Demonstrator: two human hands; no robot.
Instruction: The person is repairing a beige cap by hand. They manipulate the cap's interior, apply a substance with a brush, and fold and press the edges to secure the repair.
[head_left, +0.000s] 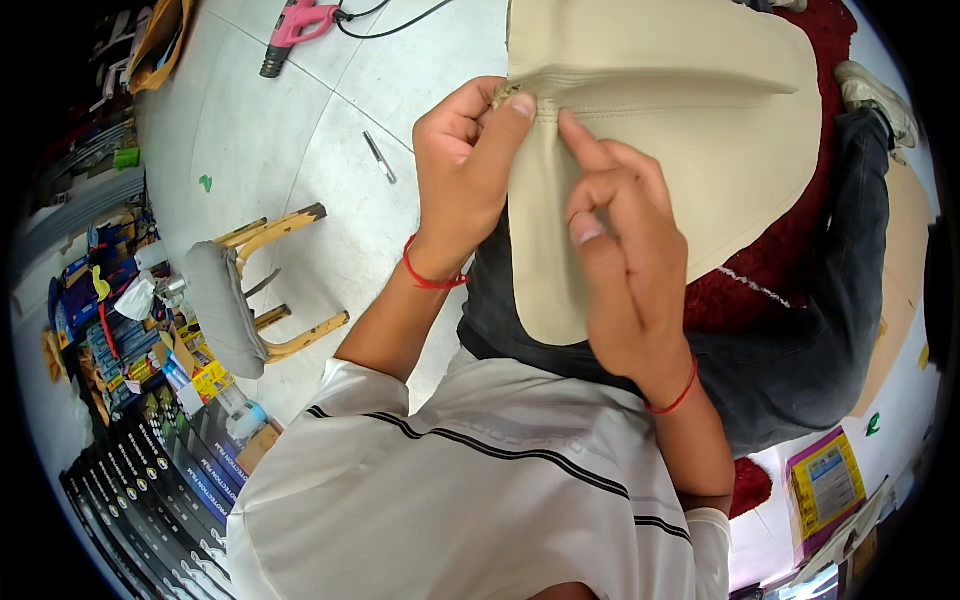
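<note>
A cream leather piece (700, 170) with a stitched seam lies across my lap over dark trousers. My left hand (470, 170) pinches its upper left edge at a rough spot by the seam, thumb on top. My right hand (625, 260) rests over the piece, index fingertip on the stitched line just right of my left thumb; its other fingers are curled toward the thumb, and whatever they may hold is hidden. A dark red furry mat (745, 280) shows beside the leather's right edge.
A pink heat gun (295, 25) with a cord and a slim silver tool (378, 155) lie on the pale tiled floor. A padded stool (220, 310) lies on its side at the left, beside piled packages (175, 365) and dark boxes (130, 490). A yellow-purple package (830, 480) lies lower right.
</note>
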